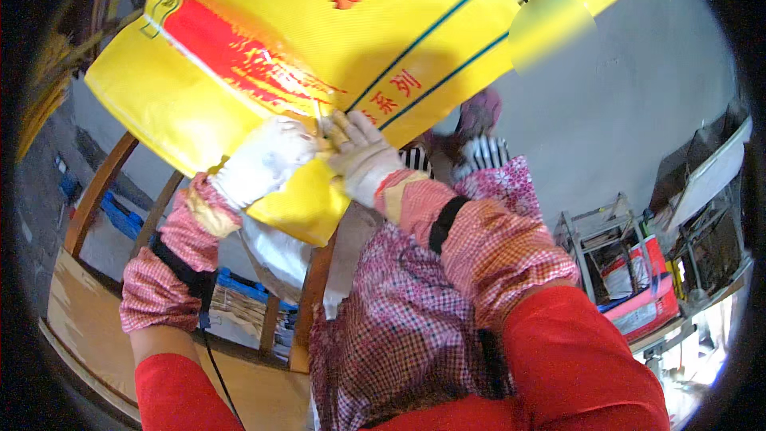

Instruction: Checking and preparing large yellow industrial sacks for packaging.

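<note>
A large yellow printed sack (191, 104), with a red patch, blue-green stripes and an orange animal drawing, spreads out in front of me. My left hand (267, 158), in a white glove, is closed in a fist over the near part of the sack; whatever its fingers grip is hidden. Beside it, my right hand (363, 156), also gloved, lies on the sack with its fingers stretched out toward the left fist. The fingertips of both hands come close together over the yellow surface. Checked pink sleeve covers with dark bands wrap both forearms.
Below the sack, at the left, stands a wooden frame (100, 191) with a light board (88, 311). Metal racks (606, 231) and a red container (658, 287) are at the right. A patterned apron (391, 319) covers my lap; grey floor (622, 112) lies beyond.
</note>
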Demonstrator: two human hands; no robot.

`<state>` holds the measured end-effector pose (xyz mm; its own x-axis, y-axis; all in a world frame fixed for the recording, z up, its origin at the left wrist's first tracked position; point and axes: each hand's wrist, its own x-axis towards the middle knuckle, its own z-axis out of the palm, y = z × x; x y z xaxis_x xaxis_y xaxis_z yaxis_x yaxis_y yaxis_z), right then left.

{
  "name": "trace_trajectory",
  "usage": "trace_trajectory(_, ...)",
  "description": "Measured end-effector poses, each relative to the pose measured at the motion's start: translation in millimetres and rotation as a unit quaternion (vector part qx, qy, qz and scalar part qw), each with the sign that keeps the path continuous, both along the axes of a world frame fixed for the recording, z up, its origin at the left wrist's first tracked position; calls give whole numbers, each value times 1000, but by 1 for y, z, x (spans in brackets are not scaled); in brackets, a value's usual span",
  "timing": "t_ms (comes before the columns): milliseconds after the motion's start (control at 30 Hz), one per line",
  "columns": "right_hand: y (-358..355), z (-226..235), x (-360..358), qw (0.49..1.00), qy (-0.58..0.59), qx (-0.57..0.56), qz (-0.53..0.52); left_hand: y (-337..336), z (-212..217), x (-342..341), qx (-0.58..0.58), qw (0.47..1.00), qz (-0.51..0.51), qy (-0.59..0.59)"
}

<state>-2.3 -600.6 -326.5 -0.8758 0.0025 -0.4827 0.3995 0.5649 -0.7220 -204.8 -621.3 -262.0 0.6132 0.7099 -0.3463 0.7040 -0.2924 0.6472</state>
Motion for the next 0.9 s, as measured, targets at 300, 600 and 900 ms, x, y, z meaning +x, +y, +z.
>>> trace_trajectory(300,-77,-3,32,974,130,-39,-180,0,33,39,-185,882,418,-109)
trace_trajectory(600,-109,-80,17,974,98,-90,-182,-20,-80,62,-417,903,90,48)
trace_trajectory(900,19,-75,134,782,-144,-79,-601,-28,-68,104,-302,949,-78,50)
